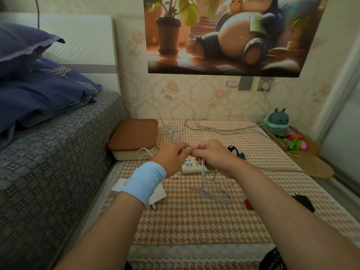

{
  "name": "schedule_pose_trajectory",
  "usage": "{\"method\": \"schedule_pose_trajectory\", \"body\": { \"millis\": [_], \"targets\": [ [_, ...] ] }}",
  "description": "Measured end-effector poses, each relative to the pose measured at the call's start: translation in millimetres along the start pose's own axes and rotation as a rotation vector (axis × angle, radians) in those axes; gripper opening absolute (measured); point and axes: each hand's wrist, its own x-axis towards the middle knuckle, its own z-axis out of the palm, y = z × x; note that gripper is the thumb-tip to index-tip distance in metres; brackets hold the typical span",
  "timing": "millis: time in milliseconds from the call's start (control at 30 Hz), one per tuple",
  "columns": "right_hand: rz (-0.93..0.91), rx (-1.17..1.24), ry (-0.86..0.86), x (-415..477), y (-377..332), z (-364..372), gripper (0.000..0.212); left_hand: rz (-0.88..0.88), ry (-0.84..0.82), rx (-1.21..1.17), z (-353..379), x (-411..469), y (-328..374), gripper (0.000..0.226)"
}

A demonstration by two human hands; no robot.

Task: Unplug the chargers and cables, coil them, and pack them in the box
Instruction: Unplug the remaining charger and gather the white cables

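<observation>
I look down from the head camera at two bare hands that meet in mid-air above a surface covered with an orange and white houndstooth cloth (pixel 194 221). The left hand (pixel 171 158), with a light blue wristband (pixel 144 182) on its wrist, has its fingers curled, and its grip pinches the top of a thin white cable (pixel 204 184) just where it touches the right hand. The right hand (pixel 212 156) has its grip curled round the same cable. Loose loops of the cable hang from the right fist and trail onto the cloth.

Directly beneath the hands lies a white power strip (pixel 188 166), partly hidden by them. A white charger (pixel 157 195) lies on the cloth under the left wrist. The box (pixel 134 139), cream with a brown lid that is on, sits at the far left of the surface, against a bed (pixel 48 152) with a grey patterned cover. Just right of the box lies a tangle of white cables (pixel 172 129). A grey cable (pixel 224 129) runs across the far side of the cloth. On the wall behind, a white plug sits in a wall socket (pixel 265 84).
</observation>
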Motion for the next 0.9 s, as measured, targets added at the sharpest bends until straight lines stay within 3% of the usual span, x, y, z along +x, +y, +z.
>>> {"method": "schedule_pose_trajectory", "body": {
  "millis": [167, 433, 500, 600, 667, 800, 900],
  "targets": [
    [0.061, -0.029, -0.094, -1.5, 4.6, -9.3, 0.017, -0.072, 0.121, -0.057, -9.7, 6.7, -10.2, 0.033],
    [-0.025, -0.140, -0.042, -2.7, 5.2, -14.0, 0.024, -0.076, 0.443, -0.206, -14.3, 4.9, -8.1, 0.032],
    [-0.057, -0.216, 0.044, 0.1, 7.5, -12.4, 0.026, -0.052, 0.436, -0.232, -15.1, 4.5, -4.4, 0.032],
    [-0.147, -0.451, 0.359, 2.0, 13.4, -11.5, 0.024, -0.024, 0.283, -0.313, -15.9, 1.6, -3.2, 0.031],
    [-0.099, -0.363, 0.454, -1.1, 11.9, -10.3, 0.026, 0.003, 0.241, -0.310, -14.0, 0.3, -3.0, 0.029],
    [0.078, 0.206, 0.053, -10.8, -5.5, 4.8, 0.042, 0.054, 0.319, -0.301, -13.1, 1.3, -0.8, 0.024],
    [-0.014, 0.271, -0.195, -20.6, -12.6, 9.5, 0.027, 0.021, 0.298, -0.353, -16.0, -1.3, 3.0, 0.027]
  ]
}}
